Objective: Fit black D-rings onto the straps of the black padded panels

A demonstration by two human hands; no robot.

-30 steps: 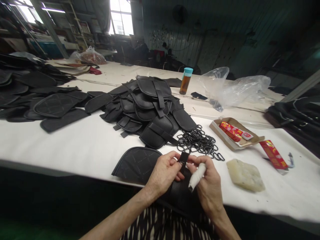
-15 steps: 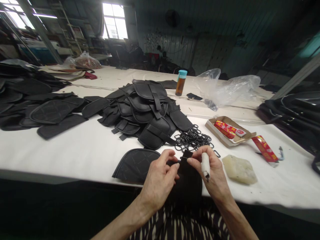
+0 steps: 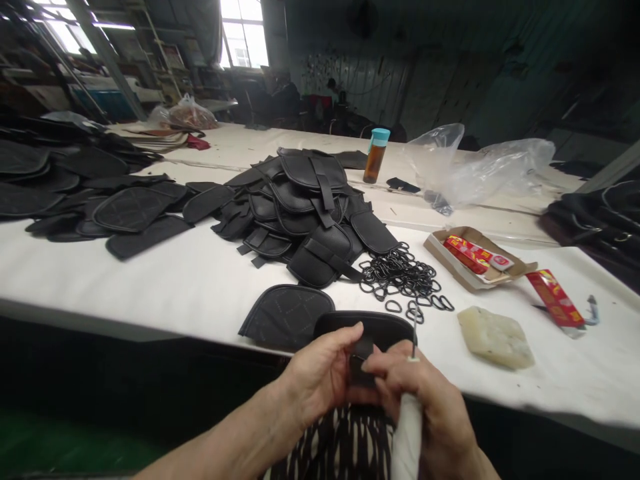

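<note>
In my left hand [image 3: 315, 370] is the edge of a black padded leather piece [image 3: 387, 322], with a short black strap [image 3: 364, 347] by the thumb. My right hand [image 3: 437, 400] grips an awl by its white wrapped handle [image 3: 407, 433]. Its thin metal spike points upward, past the fist. The right thumb and forefinger also meet the strap, close to the left fingers. Whether a ring sits in the strap is hard to make out. Just beyond the hands lie loose black D-rings [image 3: 400, 273]. Another quilted black piece [image 3: 287, 313] lies flat at the table's front edge.
A heap of strapped black pieces [image 3: 305, 213] fills the middle of the white table [image 3: 190, 287]. Rightward are an open carton [image 3: 450, 263], a yellowish block [image 3: 495, 337] and a red box [image 3: 555, 300]. Farther back stand a bottle [image 3: 376, 157] and clear plastic bags [image 3: 495, 173].
Both hands have come down closer to the lap with the leather piece, which now tilts differently. The awl has turned, and its spike now points up. The view has shifted slightly.
</note>
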